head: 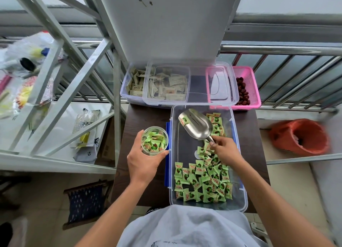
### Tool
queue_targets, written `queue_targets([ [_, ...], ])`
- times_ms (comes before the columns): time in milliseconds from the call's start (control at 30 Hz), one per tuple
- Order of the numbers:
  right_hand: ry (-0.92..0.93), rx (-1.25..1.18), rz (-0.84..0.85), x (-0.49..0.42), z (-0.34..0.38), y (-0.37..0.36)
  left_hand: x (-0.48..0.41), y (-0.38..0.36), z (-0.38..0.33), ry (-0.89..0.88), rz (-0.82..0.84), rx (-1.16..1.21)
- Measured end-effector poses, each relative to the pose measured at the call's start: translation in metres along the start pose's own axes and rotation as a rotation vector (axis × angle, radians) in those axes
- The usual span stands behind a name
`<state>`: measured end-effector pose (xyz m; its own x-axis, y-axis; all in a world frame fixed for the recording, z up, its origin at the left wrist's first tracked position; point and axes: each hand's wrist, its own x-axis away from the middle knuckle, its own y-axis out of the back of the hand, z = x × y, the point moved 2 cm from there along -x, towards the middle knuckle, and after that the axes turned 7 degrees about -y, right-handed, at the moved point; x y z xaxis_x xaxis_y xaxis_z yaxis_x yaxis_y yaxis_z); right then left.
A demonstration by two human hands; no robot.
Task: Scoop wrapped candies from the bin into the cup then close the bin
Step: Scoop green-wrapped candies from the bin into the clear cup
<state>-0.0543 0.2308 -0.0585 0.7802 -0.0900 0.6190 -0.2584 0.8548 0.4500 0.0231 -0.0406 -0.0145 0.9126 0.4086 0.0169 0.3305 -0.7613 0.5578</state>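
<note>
The left hand (143,160) is wrapped around the cup (154,140), keeping it close beside the bin (240,174), probably so pouring is short. The right hand (224,150) grips the scoop (196,123) handle above the candies (203,182); one candy sits inside the scoop.

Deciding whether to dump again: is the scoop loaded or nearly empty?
Nearly empty: the scoop shows bare metal, with one candy at its lip.
</note>
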Motion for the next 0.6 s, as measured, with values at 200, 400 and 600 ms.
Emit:
queue_targets([
  [200,0.270,0.076,-0.088,0.040,0.037,0.029,-0.003,-0.005,0.005,-0.008,0.020,0.001],
  [400,0.652,0.357,-0.166,0.073,0.067,0.017,-0.004,-0.006,0.009,0.004,0.037,0.053],
  [600,0.819,0.439,-0.273,0.079,0.076,0.008,-0.001,0.000,0.004,-0.033,0.035,0.116],
])
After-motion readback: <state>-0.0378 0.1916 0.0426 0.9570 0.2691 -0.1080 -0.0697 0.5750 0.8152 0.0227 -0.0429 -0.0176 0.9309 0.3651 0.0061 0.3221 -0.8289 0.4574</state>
